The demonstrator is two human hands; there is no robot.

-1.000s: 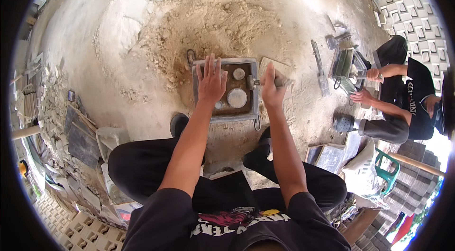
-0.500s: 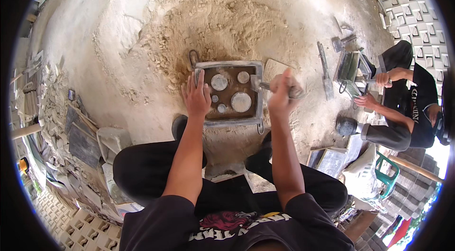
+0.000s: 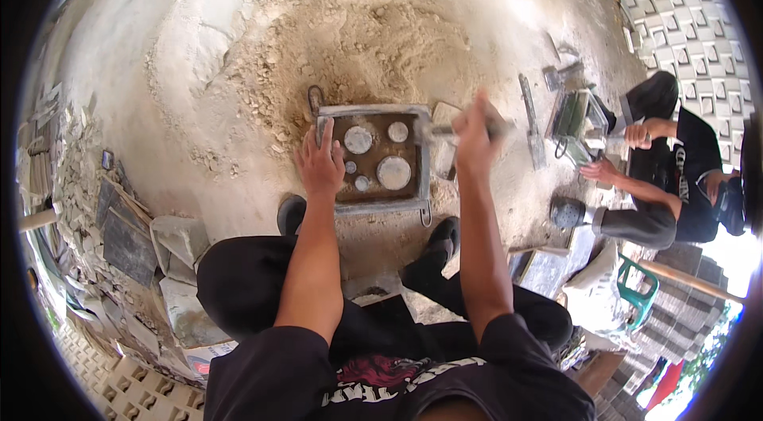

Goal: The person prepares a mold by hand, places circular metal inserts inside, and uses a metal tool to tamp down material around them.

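A rectangular metal mould frame (image 3: 373, 206) lies on the ground before me, packed with brown earthy material. Several pale round discs of different sizes, such as the largest disc (image 3: 393, 173), show in its surface. My left hand (image 3: 320, 164) rests over the frame's left side with the fingers stretched out and apart. Wrapped round the handle of a hammer (image 3: 439, 132), my right hand (image 3: 478, 132) is just beyond the frame's right wall. The hammer's head is smeared by motion beside that wall; whether it touches cannot be made out.
Loose sandy soil (image 3: 358, 40) is heaped beyond the frame. A flat bar (image 3: 532, 121) lies to the right. Farther right a co-worker (image 3: 675, 175) sits handling another mould (image 3: 579, 123). Rubble and stone blocks (image 3: 179, 238) are at the left, patterned pale blocks (image 3: 675, 8) upper right.
My right hand and the hammer have shifted slightly relative to the frame, the hammer now more blurred. My left hand keeps its place on the frame. The whole view has moved a little.
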